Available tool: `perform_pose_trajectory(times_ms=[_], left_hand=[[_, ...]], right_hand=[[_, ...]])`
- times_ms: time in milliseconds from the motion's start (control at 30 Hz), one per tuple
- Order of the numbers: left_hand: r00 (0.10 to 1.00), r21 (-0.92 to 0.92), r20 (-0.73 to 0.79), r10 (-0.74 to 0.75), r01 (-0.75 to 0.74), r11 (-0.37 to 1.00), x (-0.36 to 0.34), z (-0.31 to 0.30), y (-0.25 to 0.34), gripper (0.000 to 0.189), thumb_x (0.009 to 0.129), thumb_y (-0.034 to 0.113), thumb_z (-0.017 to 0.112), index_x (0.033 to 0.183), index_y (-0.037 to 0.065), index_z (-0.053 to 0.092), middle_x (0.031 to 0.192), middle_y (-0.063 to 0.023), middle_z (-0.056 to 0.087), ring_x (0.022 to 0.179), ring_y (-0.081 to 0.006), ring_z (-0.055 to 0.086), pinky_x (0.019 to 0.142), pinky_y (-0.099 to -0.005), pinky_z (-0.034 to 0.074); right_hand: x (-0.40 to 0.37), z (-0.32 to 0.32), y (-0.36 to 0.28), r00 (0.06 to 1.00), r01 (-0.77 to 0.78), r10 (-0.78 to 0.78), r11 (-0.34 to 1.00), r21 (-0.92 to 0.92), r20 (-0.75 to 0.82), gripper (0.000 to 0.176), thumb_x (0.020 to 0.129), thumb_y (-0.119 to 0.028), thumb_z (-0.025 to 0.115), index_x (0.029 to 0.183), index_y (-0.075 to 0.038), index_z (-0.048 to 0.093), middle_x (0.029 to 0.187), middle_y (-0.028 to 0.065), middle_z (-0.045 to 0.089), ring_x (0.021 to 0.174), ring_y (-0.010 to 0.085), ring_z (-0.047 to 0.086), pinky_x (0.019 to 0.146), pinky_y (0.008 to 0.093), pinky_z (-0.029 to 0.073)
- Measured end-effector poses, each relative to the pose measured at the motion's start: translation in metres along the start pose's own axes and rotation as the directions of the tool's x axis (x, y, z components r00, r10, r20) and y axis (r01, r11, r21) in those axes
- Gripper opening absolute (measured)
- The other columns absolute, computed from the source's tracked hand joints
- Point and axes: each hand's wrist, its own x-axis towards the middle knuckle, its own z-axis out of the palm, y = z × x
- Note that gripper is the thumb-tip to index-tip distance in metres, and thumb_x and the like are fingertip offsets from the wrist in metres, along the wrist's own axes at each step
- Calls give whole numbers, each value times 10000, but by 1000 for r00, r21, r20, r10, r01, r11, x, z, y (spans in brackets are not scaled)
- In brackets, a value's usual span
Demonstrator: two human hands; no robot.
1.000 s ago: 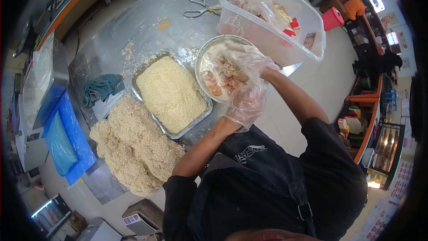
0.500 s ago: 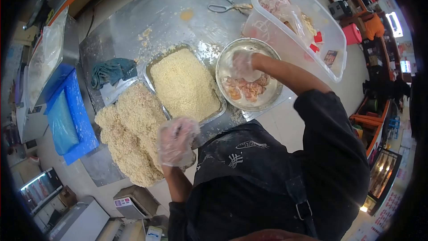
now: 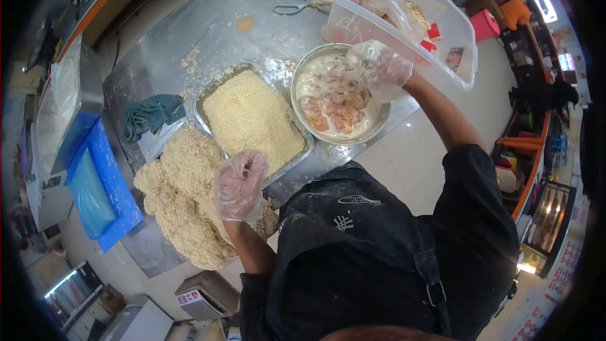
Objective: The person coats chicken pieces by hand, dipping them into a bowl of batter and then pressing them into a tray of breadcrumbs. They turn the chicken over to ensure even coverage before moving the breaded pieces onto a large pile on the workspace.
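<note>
My left hand (image 3: pixel 242 186), in a clear plastic glove, hovers at the near edge of the tray of pale crumbs (image 3: pixel 252 113), beside a large heap of crumb-coated pieces (image 3: pixel 186 199). Its fingers are loosely curled with a gap at the thumb, and nothing shows in them. Also gloved, my right hand (image 3: pixel 380 71) is over the right rim of a round metal bowl (image 3: pixel 297 108). Its fingers are smeared by motion and whitish. Raw-looking meat pieces (image 3: pixel 338 113) lie in pale liquid in the bowl.
Scissors (image 3: pixel 291 1) rest on the metal table (image 3: pixel 208 31). A clear plastic bin (image 3: pixel 467 57) with bags inside stands beyond the bowl. A dark green cloth (image 3: pixel 150 113) lies left of the tray. Further left are blue plastic sheets (image 3: pixel 101 183).
My right hand has lifted from inside the bowl and moved right to its rim, showing more of the meat and liquid. My left hand has shifted slightly up and left. The view has shifted somewhat.
</note>
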Motion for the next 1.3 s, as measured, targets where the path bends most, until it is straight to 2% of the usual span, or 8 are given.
perform_pose_trajectory(times_ms=[200,367,433,500,800,1000,1133,1300], left_hand=[[1000,46,-19,-17,18,999,-13,0,-16,214,877,185,682,985,0,682,822,-71,664,731,-132,597,674,-293,483],[1000,22,-20,-4,4,1000,-19,6,-31,212,882,179,674,1001,3,678,847,-80,668,742,-136,598,687,-294,484],[998,-21,-22,-54,54,998,-23,9,-14,209,884,173,668,1003,2,675,841,-73,665,738,-131,594,685,-293,483],[997,-36,17,-75,76,996,-22,8,-13,201,885,167,663,1003,5,674,825,-67,660,727,-127,590,679,-292,482],[997,25,-6,-82,82,996,-8,3,-8,263,910,260,618,1045,40,669,873,-62,666,756,-144,613,707,-307,494],[1000,844,4,-3,-2,536,64,34,-1,578,946,530,424,1401,174,450,1444,-127,426,1298,-278,434,1096,-459,298],[989,869,146,-11,-123,479,95,67,-37,629,928,568,435,1415,171,456,1498,-155,373,1373,-331,365,1124,-512,260],[986,893,164,13,-154,423,69,80,-47,694,915,602,416,1443,151,419,1519,-155,340,1393,-340,329,1149,-533,192]], right_hand=[[21,54,59,998,51,13,379,924,-60,322,837,-156,663,1136,-54,595,1025,98,633,926,252,630,861,366,519],[41,100,-21,864,309,-360,931,-195,-352,247,834,-160,595,1061,-66,621,906,122,655,833,277,642,797,364,526],[57,108,-41,964,255,-201,888,-382,176,222,813,-154,609,1006,-53,652,903,108,669,835,272,650,779,362,525],[65,83,-64,727,408,0,804,-432,686,234,775,-147,679,962,-6,666,946,96,684,869,253,661,780,365,522],[44,118,78,995,93,-69,889,448,-68,292,885,-240,569,1096,-52,643,930,81,661,825,213,602,771,363,501],[-11,117,120,995,-85,95,932,352,-11,409,932,-283,567,1282,-73,575,1155,93,653,1003,217,635,915,327,499],[-28,50,4,971,96,179,319,943,-159,376,952,-270,570,1285,-95,584,1161,82,654,1015,197,634,916,310,503],[-18,48,2,967,-79,250,458,885,-43,379,939,-243,589,1297,-120,580,1155,79,655,1061,191,617,920,337,505]])
